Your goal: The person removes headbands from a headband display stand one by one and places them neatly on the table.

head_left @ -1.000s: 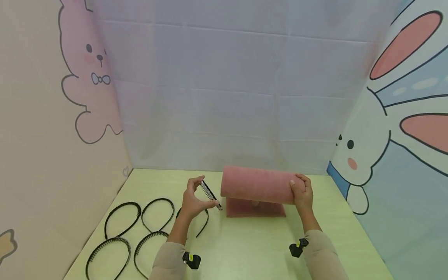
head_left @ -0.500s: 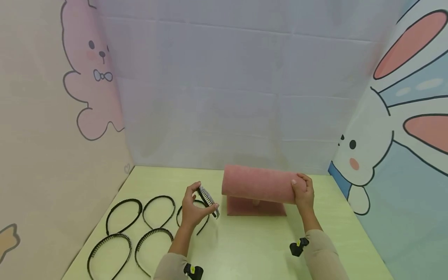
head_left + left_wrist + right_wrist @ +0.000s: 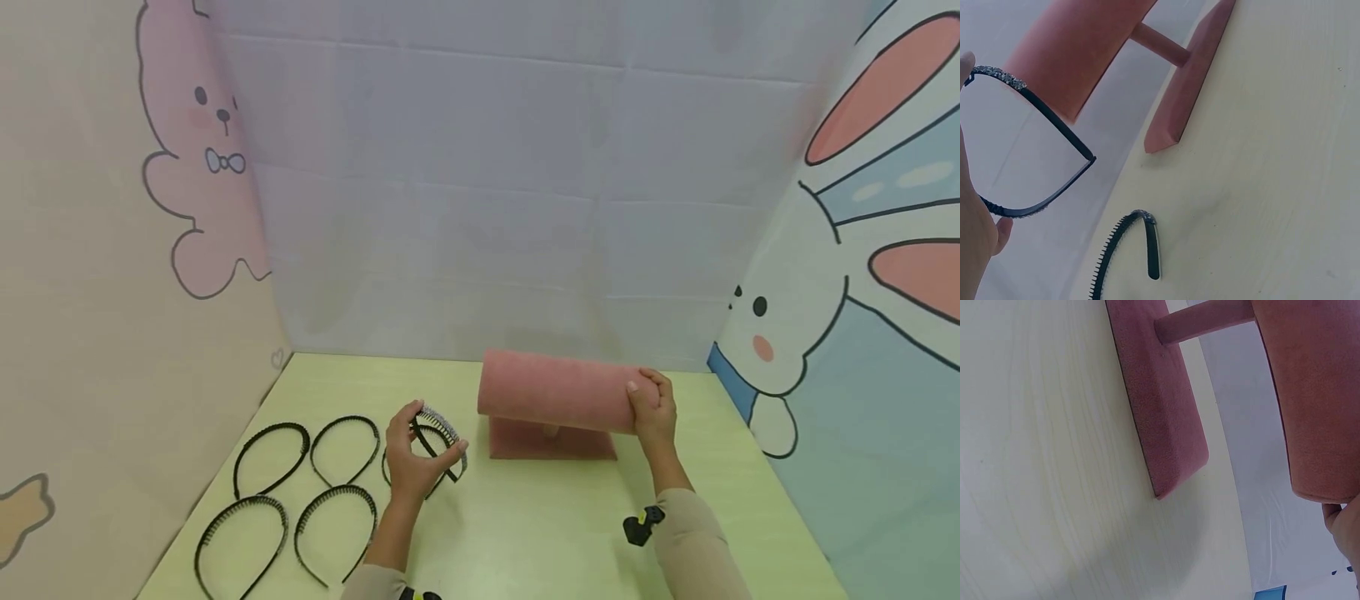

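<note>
My left hand (image 3: 408,471) holds a toothed black headband (image 3: 1063,128) with silvery glitter, thumb and fingers gripping it above the table. The band is tilted, its two ends meeting in the left wrist view. On the right, my right hand (image 3: 654,414) grips the right end of a pink velvety roll (image 3: 558,390). That roll sits level on a short post (image 3: 1160,44) over a flat pink base (image 3: 551,442), forming a display stand. No headband is on the roll. Below the held band lies another toothed headband (image 3: 1105,256), partly hidden in the head view.
Several headbands lie on the left of the pale yellow-green table (image 3: 540,525), among them a front-left headband (image 3: 255,500) and a back-left headband (image 3: 277,426). A pale curtain (image 3: 487,208) stands behind; printed cartoon panels flank both sides.
My left hand has moved slightly down and turned the headband, so its glittery top and more of its loop show. The right hand keeps its grip on the roll.
</note>
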`<state>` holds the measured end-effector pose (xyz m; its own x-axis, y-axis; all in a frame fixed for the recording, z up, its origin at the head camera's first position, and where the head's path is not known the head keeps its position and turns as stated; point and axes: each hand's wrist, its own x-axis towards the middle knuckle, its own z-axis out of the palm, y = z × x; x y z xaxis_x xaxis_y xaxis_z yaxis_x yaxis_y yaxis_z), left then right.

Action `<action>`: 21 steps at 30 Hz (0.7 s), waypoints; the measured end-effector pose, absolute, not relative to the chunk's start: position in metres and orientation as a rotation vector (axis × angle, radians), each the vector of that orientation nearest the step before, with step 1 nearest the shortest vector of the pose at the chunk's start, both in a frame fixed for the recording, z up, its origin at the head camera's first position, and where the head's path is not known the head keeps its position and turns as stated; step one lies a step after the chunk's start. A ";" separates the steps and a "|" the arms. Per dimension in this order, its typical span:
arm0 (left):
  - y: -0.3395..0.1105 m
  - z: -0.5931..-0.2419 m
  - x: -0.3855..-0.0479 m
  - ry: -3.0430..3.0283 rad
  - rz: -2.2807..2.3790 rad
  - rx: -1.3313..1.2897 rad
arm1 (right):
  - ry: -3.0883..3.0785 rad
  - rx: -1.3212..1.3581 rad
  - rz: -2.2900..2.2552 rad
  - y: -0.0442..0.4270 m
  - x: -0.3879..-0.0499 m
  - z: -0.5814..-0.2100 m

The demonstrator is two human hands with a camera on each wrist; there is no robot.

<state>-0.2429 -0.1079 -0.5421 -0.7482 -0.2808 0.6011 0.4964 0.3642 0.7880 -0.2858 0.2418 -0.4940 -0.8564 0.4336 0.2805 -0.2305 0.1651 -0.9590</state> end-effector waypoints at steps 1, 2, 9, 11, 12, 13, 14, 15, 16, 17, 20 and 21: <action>-0.108 -0.543 -0.240 -1.942 -1.431 -0.164 | -1.949 -0.192 1.734 0.242 -0.286 -0.494; -0.107 -0.544 -0.237 -1.938 -1.417 -0.146 | -1.950 -0.190 1.730 0.242 -0.286 -0.494; -0.106 -0.550 -0.216 -1.929 -1.409 -0.022 | -1.915 -0.166 1.756 0.243 -0.286 -0.496; -0.107 -0.552 -0.210 -1.926 -1.399 0.016 | -1.914 -0.163 1.764 0.243 -0.285 -0.497; -0.108 -0.552 -0.207 -1.925 -1.391 0.037 | -1.917 -0.165 1.762 0.242 -0.285 -0.497; -0.108 -0.553 -0.204 -1.921 -1.386 0.053 | -1.924 -0.171 1.753 0.242 -0.285 -0.497; -0.108 -0.554 -0.202 -1.914 -1.374 0.068 | -1.927 -0.173 1.747 0.242 -0.285 -0.497; -0.108 -0.555 -0.200 -1.905 -1.364 0.080 | -1.928 -0.172 1.743 0.242 -0.285 -0.497; -0.107 -0.556 -0.199 -1.897 -1.352 0.096 | -1.932 -0.172 1.738 0.242 -0.285 -0.497; -0.107 -0.558 -0.198 -1.887 -1.338 0.112 | -1.936 -0.173 1.729 0.242 -0.285 -0.497; -0.106 -0.561 -0.196 -1.849 -1.284 0.155 | -1.925 -0.162 1.741 0.242 -0.284 -0.496; -0.105 -0.562 -0.196 -1.838 -1.260 0.174 | -1.921 -0.157 1.749 0.242 -0.285 -0.496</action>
<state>-0.1959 -0.1055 -0.5619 -0.6068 -0.5470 0.5766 0.3403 0.4768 0.8105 -0.2845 0.2416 -0.4963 -0.8515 0.4277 0.3033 -0.2622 0.1538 -0.9527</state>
